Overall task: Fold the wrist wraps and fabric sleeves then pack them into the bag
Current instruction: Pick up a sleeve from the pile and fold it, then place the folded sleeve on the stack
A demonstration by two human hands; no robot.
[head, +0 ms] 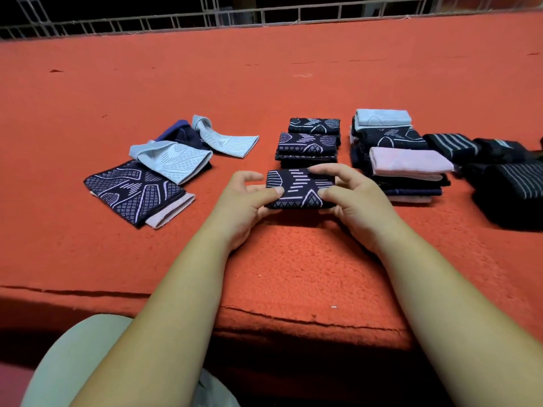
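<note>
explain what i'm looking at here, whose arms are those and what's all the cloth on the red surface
There is no machine here. A person wears one camera on the head, looking forward and down, so the two bare arms are their own. The left hand and right hand pinch a folded dark patterned piece between thumbs and fingers, on or just above the red-covered table. To the left lies a loose pile of pieces not yet folded, dark and pale blue. Beyond the hands sits a stack of folded dark ones. To the right is a bigger folded stack with pale blue and pink pieces, then dark striped ones. No bag shows in this picture.
</note>
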